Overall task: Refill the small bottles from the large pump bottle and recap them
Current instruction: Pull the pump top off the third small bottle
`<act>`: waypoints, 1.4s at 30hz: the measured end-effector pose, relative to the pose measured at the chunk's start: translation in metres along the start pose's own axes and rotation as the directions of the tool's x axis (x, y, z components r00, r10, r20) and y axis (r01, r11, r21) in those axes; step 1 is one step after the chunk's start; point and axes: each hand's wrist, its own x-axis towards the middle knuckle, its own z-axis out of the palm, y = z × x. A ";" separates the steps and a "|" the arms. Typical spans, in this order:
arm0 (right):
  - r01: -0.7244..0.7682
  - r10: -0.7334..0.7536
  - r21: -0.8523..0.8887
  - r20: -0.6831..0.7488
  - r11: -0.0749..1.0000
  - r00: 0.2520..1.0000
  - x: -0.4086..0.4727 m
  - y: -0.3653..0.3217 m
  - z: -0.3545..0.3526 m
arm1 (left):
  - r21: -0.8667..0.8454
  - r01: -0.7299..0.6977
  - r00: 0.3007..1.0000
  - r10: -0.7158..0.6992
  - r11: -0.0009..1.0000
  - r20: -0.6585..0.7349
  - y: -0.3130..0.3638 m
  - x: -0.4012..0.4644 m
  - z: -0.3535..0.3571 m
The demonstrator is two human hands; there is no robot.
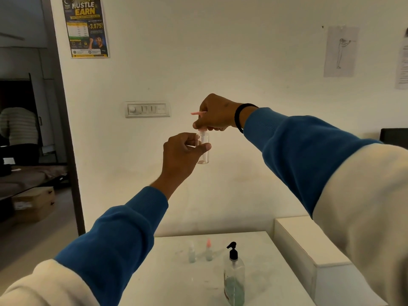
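Both hands are raised well above the white table (254, 281). The left hand (184, 151) pinches a small clear plastic bottle (203, 149), upright, between thumb and fingers. The right hand (215, 113) grips the bottle's white top (202, 130) from above, with a thin pink piece (197, 113) jutting from its fingers. On the table, toward its far edge, stand two small capped bottles, one white-capped (191, 252) and one pink-capped (208, 250). Nearer its front edge is the large clear pump bottle with a black pump (234, 277).
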 end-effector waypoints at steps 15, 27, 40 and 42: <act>0.028 -0.031 -0.070 -0.048 0.997 0.998 -0.005 -0.005 0.004 | -0.029 0.007 1.000 -0.008 1.000 -0.019 -0.005 -0.004 -0.004; -0.022 0.019 -0.026 -0.084 0.999 0.996 -0.010 -0.011 -0.001 | -0.035 -0.004 1.000 0.003 0.999 -0.030 -0.007 -0.006 -0.005; -0.059 0.075 0.141 -0.105 0.988 0.992 -0.012 -0.016 0.003 | -0.059 -0.009 0.999 0.007 0.998 -0.031 -0.009 -0.006 -0.003; -0.056 0.069 0.170 -0.067 0.984 0.995 -0.014 -0.015 0.003 | -0.044 -0.020 0.999 0.018 0.999 -0.028 -0.009 -0.007 -0.002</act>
